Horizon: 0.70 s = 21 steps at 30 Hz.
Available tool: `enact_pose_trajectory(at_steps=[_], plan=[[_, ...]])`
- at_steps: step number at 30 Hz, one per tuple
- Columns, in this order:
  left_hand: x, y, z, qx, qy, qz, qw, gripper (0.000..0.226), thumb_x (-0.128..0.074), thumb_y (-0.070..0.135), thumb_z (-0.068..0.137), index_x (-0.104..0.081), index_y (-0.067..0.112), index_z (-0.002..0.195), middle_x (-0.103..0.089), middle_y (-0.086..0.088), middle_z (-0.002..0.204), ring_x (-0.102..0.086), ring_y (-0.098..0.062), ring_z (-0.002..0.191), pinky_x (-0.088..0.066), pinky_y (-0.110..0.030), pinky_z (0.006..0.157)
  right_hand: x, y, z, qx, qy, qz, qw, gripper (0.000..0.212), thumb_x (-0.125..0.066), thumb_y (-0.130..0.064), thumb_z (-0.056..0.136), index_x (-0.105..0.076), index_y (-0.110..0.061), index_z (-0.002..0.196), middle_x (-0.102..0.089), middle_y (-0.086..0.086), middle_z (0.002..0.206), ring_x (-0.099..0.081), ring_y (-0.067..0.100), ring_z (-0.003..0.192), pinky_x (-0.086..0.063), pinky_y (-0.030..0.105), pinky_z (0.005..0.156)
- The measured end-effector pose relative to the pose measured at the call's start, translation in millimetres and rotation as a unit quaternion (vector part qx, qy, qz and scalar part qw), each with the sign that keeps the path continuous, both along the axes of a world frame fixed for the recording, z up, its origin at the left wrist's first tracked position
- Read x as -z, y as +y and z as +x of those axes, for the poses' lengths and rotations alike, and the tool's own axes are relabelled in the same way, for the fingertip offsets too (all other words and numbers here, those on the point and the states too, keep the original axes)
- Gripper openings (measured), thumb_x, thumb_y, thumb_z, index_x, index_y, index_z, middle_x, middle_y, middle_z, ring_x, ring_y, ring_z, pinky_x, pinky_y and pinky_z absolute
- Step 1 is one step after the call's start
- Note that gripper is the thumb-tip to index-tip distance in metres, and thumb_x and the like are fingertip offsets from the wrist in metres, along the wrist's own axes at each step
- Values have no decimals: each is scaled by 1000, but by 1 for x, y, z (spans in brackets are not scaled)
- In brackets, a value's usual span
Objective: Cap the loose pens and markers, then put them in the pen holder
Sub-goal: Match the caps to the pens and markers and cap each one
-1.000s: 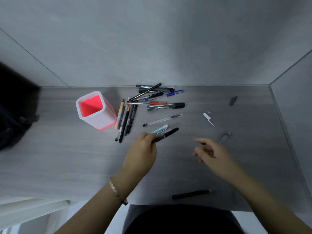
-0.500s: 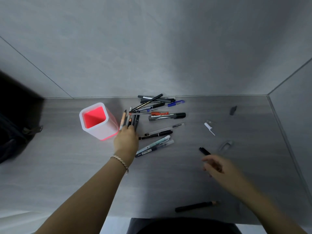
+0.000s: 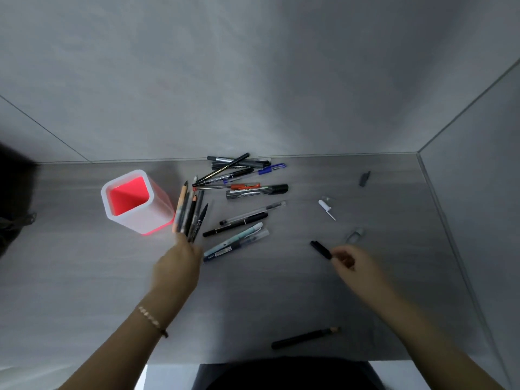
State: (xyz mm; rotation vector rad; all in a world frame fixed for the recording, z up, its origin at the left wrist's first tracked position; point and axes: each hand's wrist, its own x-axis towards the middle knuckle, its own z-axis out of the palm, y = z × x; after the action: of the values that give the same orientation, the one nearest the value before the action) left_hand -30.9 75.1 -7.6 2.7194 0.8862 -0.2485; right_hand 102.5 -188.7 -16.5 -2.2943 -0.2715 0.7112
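A white pen holder (image 3: pixel 135 218) with a red inside stands at the left of the grey desk. My left hand (image 3: pixel 177 266) is shut on a bundle of pencils and pens (image 3: pixel 190 212) that fans upward just right of the holder. My right hand (image 3: pixel 350 261) pinches a black cap (image 3: pixel 320 249) at its near end. Several pens and markers (image 3: pixel 242 175) lie in a pile by the back wall. A black marker (image 3: pixel 256 191), a clear pen (image 3: pixel 253 213), a black pen (image 3: pixel 233 225) and two light blue pens (image 3: pixel 236 243) lie between my hands.
A white cap (image 3: pixel 326 208), a clear cap (image 3: pixel 355 234) and a dark cap (image 3: pixel 364 178) lie at the right. A black pencil (image 3: pixel 305 337) rests near the desk's front edge (image 3: pixel 394 360). Walls close the back and right. A dark bag (image 3: pixel 11 220) sits at far left.
My left hand put down the black pen, moved left to the pencils beside the holder and closed on them, lifting the bundle. My right hand took hold of the black cap.
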Motion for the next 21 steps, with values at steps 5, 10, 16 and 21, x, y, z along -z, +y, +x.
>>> enact_pose_trajectory(at_steps=[5, 10, 16, 21], plan=[[-15, -28, -18, 6, -87, -94, 992, 21, -48, -5, 85, -35, 9, 75, -44, -19, 62, -44, -41, 39, -32, -37, 33, 9, 19, 12, -45, -118, -68, 990, 22, -61, -12, 81, -61, -3, 101, -61, 14, 101, -54, 24, 89, -39, 28, 76], [-33, -74, -12, -85, -186, -320, 925, 14, -44, 25, 93, -45, 28, 79, -42, 3, 51, -37, -9, 44, -31, -31, 51, 15, 32, 14, -134, -127, -152, 971, 29, -57, -18, 84, -55, -12, 112, -56, 8, 119, -54, 28, 107, -46, 39, 88], [-45, -90, -16, -70, -216, -392, 891, 18, -49, 16, 91, -52, 24, 75, -43, 8, 52, -32, -5, 47, -28, -19, 47, -7, 25, 9, 98, 26, 115, 988, 23, -55, -1, 84, -60, -13, 103, -62, 11, 96, -62, 13, 69, -55, 32, 74], [-56, -96, -16, -35, -219, -389, 894, 13, -51, 20, 89, -52, 29, 80, -45, 8, 57, -35, -5, 48, -27, -14, 46, -59, 15, -11, 225, 143, 401, 876, 29, -76, -28, 60, -67, -22, 87, -70, -1, 74, -70, 12, 69, -56, 20, 62]])
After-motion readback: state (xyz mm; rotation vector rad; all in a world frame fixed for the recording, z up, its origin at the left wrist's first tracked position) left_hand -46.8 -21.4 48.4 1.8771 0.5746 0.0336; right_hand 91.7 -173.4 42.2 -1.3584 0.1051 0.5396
